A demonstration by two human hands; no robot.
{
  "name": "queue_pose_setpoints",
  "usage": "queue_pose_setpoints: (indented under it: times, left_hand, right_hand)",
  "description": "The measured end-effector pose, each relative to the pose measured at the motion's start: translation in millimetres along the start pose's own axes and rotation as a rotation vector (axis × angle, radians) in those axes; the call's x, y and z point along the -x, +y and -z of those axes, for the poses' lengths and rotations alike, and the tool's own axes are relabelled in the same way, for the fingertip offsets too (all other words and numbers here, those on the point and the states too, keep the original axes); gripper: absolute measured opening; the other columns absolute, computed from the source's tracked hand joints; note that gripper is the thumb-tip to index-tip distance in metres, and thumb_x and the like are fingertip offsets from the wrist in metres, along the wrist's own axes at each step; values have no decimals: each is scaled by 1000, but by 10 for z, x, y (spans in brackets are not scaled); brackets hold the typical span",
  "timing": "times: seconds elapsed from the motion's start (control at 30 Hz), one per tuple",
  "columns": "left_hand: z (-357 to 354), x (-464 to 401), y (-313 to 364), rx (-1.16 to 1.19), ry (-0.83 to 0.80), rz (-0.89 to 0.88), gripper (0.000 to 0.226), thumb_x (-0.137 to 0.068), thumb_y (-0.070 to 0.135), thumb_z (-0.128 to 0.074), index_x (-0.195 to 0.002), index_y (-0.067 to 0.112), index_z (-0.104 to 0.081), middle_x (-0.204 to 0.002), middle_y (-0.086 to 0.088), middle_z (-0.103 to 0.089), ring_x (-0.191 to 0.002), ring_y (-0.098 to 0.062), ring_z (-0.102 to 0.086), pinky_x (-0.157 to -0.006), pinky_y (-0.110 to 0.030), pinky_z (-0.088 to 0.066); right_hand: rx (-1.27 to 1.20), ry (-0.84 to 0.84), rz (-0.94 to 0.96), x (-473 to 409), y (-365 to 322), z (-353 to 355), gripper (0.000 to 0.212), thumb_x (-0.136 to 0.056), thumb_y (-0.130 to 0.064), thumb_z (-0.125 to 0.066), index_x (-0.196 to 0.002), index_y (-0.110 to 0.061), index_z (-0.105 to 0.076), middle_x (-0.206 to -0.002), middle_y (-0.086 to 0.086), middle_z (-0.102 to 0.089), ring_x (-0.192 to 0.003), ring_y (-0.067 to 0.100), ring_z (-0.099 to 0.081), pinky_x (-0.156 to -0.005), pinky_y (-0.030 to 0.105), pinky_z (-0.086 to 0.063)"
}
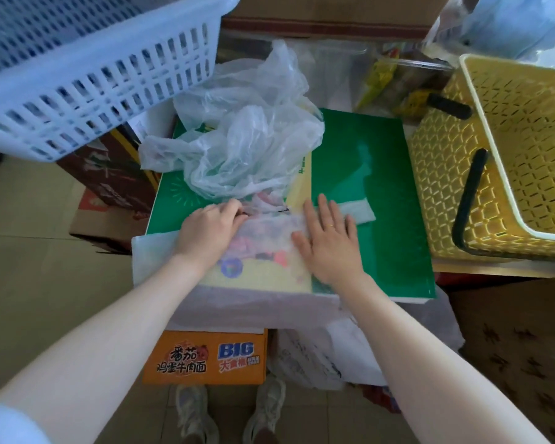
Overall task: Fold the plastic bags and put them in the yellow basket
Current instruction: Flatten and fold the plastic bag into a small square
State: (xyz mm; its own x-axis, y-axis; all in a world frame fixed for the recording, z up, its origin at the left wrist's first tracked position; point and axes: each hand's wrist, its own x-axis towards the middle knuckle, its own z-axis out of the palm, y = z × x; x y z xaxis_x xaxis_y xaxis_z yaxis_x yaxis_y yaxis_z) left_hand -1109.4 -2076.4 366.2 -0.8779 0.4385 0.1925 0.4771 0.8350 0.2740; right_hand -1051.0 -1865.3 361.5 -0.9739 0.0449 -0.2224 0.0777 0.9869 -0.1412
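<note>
A translucent plastic bag (263, 238) is lying flattened on the green box top (375, 193), directly under both hands. Crumpled clear bags (250, 136) are heaped just behind it; the yellow basket (519, 155) is sitting to the right, beyond a bare green stretch. The left hand (210, 227) is curling its fingers over the bag's far edge, gripping it. The right hand (329, 241) is pressing flat, fingers spread.

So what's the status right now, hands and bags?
Left hand pinching flat bag; right hand pressing it open-palmed. Yellow basket holds nothing visible. Crumpled bags piled just behind.
</note>
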Motion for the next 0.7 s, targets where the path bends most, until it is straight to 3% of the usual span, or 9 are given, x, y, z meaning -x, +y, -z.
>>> queue_pose_setpoints:
  times: [0.1,0.17,0.23,0.33,0.43,0.5,0.57,0.63,0.7]
  left_hand:
    - [96,50,-129,-84,-37,22,35,-82,36,-46,-77,3,-58,-68,-14,-58,-60,-31,-59,-46,-34,-43]
    - [169,166,-196,-190,-62,20,37,-76,38,-59,-80,1,-58,-72,-16,-55,-64,-33,-56,-50,-35,-42]
    - [249,297,-222,-265,-103,30,43,-69,42,-66,-78,1,-56,-73,-16,-54,-66,-33,-55,-53,-35,-41]
    - [273,407,-236,-305,-118,23,46,-62,42,-76,-68,2,-53,-68,-14,-51,-62,-31,-53,-52,-33,-41]
    - [314,394,-282,-274,-73,-64,44,-66,38,-78,-63,4,-51,-59,-10,-50,-53,-27,-52,-44,-27,-36]
    - [421,323,-324,-227,11,-100,38,-77,38,-66,-63,7,-48,-46,-5,-46,-36,-22,-48,-37,-16,-20]
    - [544,216,-352,-168,108,-157,34,-85,37,-48,-68,8,-46,-44,-3,-44,-31,-21,-45,-37,-17,-20]
    - [612,67,-368,-120,230,-213,24,-90,28,-45,-80,7,-49,-60,-7,-53,-48,-25,-54,-45,-29,-33]
    - [642,-92,-343,-144,359,-154,16,-88,10,-49,-104,6,-50,-97,-15,-55,-86,-32,-55,-71,-38,-36]
  right_hand:
    - [22,-74,-171,-99,138,109,66,-96,-54,-13,-150,-21,4,-158,5,8,-145,22,7,-115,47,7]
    - [67,-40,-195,-116,124,181,64,-97,-51,-16,-151,-17,-4,-159,7,0,-146,23,1,-113,48,9]
    - [99,81,-102,-119,46,230,56,-98,-43,-28,-145,-11,-28,-152,12,-25,-142,25,-19,-114,47,6]
    - [101,219,157,-156,-132,289,36,-90,-35,-50,-114,-9,-58,-117,12,-58,-116,31,-49,-110,43,-12]
    - [120,135,227,-224,-223,339,35,-84,-38,-59,-102,-9,-60,-98,11,-62,-100,33,-52,-100,42,-29]
    - [67,39,257,-297,-177,420,29,-85,-35,-60,-96,-8,-61,-90,9,-58,-94,31,-49,-86,37,-34]
    - [-76,-6,291,-344,-89,551,26,-86,-30,-61,-83,-4,-60,-81,7,-47,-86,31,-48,-74,37,-37]
    - [-180,67,279,-380,-4,736,28,-86,-27,-62,-73,-4,-53,-74,6,-42,-75,31,-49,-66,39,-39]
    - [-189,173,211,-465,38,932,27,-89,-26,-59,-72,-8,-48,-70,10,-47,-71,33,-51,-64,40,-38]
